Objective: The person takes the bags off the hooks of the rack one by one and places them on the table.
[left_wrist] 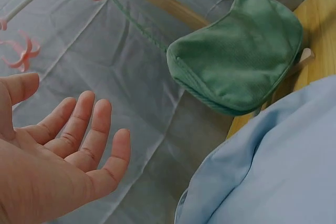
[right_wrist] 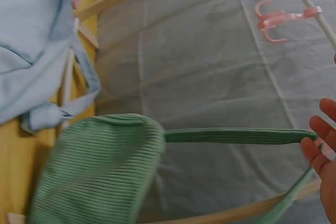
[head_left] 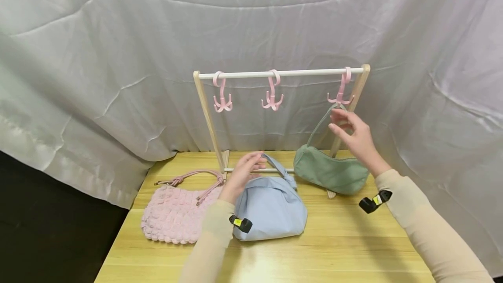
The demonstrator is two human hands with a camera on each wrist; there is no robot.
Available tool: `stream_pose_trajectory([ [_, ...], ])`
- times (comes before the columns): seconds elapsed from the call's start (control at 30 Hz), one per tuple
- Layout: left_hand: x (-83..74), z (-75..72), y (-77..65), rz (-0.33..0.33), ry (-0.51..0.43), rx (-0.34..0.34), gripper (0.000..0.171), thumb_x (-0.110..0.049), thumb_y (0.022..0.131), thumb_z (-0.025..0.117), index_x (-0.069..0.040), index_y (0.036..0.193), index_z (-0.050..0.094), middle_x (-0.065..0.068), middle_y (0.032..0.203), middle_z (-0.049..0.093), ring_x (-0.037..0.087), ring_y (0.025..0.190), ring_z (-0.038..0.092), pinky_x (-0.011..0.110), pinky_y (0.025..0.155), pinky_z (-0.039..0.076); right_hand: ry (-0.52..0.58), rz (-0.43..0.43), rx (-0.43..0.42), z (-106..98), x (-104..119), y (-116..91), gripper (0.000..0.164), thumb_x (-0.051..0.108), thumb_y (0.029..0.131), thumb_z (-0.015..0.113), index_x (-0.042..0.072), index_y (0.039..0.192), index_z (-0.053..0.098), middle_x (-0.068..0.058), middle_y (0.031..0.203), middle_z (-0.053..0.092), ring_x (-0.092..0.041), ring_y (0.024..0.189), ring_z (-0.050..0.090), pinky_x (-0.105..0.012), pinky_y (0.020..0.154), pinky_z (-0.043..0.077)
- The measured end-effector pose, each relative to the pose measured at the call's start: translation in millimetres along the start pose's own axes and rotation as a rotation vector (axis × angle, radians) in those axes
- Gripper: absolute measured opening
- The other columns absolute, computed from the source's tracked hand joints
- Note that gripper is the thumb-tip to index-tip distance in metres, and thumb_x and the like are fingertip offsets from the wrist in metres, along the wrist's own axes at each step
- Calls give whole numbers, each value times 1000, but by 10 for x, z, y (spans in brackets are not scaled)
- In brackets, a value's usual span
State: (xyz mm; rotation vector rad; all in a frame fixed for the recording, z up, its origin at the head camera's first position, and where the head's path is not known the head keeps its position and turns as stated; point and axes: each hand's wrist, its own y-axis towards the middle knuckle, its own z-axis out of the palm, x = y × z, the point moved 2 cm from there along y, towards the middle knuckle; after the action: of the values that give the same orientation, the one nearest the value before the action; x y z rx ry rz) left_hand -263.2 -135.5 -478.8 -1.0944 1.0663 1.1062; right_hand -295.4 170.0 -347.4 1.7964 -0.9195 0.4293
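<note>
A green ribbed handbag point(head_left: 332, 170) hangs by its strap from the right pink hook point(head_left: 341, 93), its body low near the table. Beside the top of that strap is my right hand point(head_left: 355, 136), fingers and thumb apart; in the right wrist view the fingertips point(right_wrist: 314, 150) are at the strap, and contact is unclear. My left hand point(head_left: 244, 174) is held above a light blue handbag point(head_left: 271, 208) lying on the table. Its fingers are loosely bent and hold nothing, as the left wrist view shows. Left of it lies a pink puffy handbag point(head_left: 173, 215) with a knotted handle point(head_left: 196, 174).
A rack with a white rail point(head_left: 251, 74) and wooden legs point(head_left: 208, 121) stands at the back of the wooden table point(head_left: 334, 248). Two more pink hooks, a left one point(head_left: 222, 99) and a middle one point(head_left: 272, 97), hang with nothing on them. A grey curtain point(head_left: 251, 34) hangs behind.
</note>
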Motion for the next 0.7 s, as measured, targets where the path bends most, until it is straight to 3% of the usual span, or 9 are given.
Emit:
stream_pose_trajectory([
  [0.17, 27, 105, 42, 4, 16, 22, 44, -36, 100, 53, -8, 134, 55, 7, 114, 68, 22, 104, 65, 35, 87, 54, -39, -93, -63, -116, -31, 232, 41, -9, 84, 67, -7, 124, 59, -28, 108, 62, -1, 96, 57, -10, 79, 45],
  [0.37, 37, 199, 75, 1, 16, 38, 42, -36, 99, 54, -10, 132, 55, 4, 109, 68, 29, 108, 63, 37, 89, 54, -110, -181, -141, -274, -79, 525, 44, -4, 81, 73, 1, 123, 63, 1, 103, 62, 3, 94, 52, -12, 80, 42],
  [0.47, 39, 238, 92, 0, 26, 41, 43, -36, 98, 54, -10, 132, 56, 11, 116, 67, 22, 103, 65, 39, 91, 53, -151, -240, -170, -356, -40, 665, 43, -1, 81, 74, 2, 122, 65, -5, 108, 65, 1, 99, 49, -15, 85, 39],
  [0.57, 39, 291, 107, -3, 31, 47, 44, -37, 98, 54, -10, 133, 55, 18, 124, 63, 22, 103, 65, 41, 93, 52, -203, -292, -185, -441, -24, 791, 42, 5, 81, 73, 1, 122, 65, -20, 117, 64, -16, 108, 51, -24, 95, 35],
  [0.7, 38, 360, 125, 2, 50, 53, 45, -37, 100, 52, -9, 134, 54, 18, 126, 62, 28, 112, 61, 42, 96, 51, -253, -334, -173, -532, -35, 938, 43, 12, 80, 71, 1, 122, 64, -24, 121, 60, -38, 116, 49, -37, 103, 30],
])
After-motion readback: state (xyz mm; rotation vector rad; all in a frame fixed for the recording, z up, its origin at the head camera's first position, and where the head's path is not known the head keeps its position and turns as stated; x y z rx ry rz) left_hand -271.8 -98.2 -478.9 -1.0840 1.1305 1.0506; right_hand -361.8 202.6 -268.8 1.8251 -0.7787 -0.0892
